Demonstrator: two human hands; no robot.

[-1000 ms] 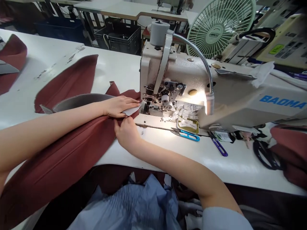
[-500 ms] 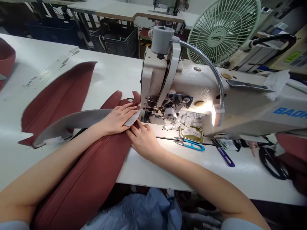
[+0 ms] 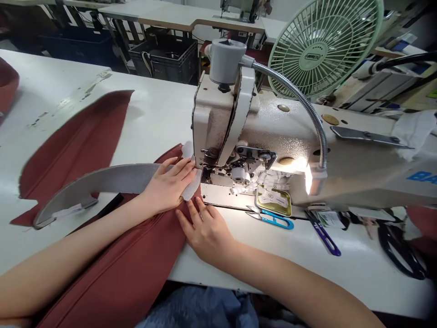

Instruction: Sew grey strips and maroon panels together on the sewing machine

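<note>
Dark red fabric (image 3: 119,273) runs from the lower left across the table edge to the sewing head of an industrial sewing machine (image 3: 215,114). On top of it lies a curved grey fabric strip (image 3: 112,176), its end reaching the presser area. My left hand (image 3: 169,187) rests flat on this strip, fingers stretched toward the machine. Just to the right and nearer to me, my right hand (image 3: 208,232) has its fingers spread, with the tips on the red fabric beside the strip's end. The needle itself is not visible.
Blue thread snips (image 3: 278,221) lie by a small dish (image 3: 273,200); purple snips (image 3: 324,234) and a black-handled tool (image 3: 403,253) are further right. Another red piece (image 3: 78,132) lies left. A lit lamp (image 3: 316,180) and green fan (image 3: 314,54) stand behind.
My right hand has drawn slightly back from the left, its fingers now more spread. The cloth beyond the left hand has shifted, and the view has tilted a little.
</note>
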